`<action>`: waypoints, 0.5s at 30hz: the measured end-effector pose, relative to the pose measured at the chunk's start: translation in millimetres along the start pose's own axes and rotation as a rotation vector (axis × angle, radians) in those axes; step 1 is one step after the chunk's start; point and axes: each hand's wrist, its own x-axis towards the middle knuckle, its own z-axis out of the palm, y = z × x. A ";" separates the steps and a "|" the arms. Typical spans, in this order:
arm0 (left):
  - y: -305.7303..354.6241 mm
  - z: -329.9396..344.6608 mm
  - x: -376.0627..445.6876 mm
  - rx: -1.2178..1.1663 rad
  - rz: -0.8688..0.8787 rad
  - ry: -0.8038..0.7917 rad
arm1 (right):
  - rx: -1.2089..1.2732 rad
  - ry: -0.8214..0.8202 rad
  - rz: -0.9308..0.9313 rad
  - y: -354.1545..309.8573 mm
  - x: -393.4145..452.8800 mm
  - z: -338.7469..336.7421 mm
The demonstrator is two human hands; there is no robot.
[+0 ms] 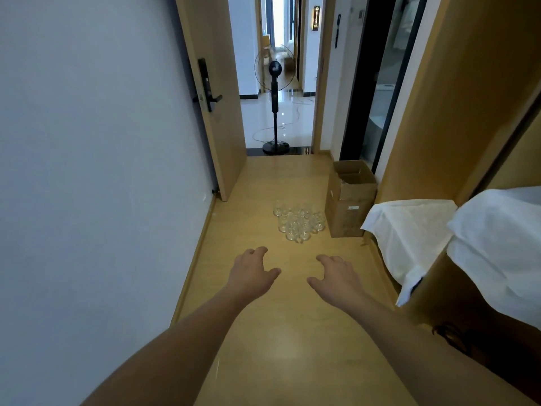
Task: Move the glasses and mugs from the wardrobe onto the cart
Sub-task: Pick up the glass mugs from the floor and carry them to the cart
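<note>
Both arms reach forward, left hand [254, 271] and right hand [336, 275] loosely spread, holding nothing, short of what look like clustered glasses [298, 222] on the floor [263, 332].

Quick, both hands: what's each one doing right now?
Left hand: open, fingers loosely curled, holding nothing.
Right hand: open, fingers loosely curled, holding nothing.

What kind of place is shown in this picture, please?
Probably a bedroom entry in a flat or hotel: a wooden door with a lock opens onto a tiled hallway with a standing fan, and wardrobe panels line the right.
</note>
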 end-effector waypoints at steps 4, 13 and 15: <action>10.4 -2.7 57.8 0.033 -0.031 -0.039 | 0.024 -0.029 0.025 5.4 60.0 -8.4; 31.9 8.0 160.4 0.110 -0.002 -0.101 | 0.058 -0.075 0.086 13.2 161.9 -14.1; 33.4 10.6 185.4 0.103 0.002 -0.113 | 0.055 -0.087 0.096 14.4 182.2 -14.1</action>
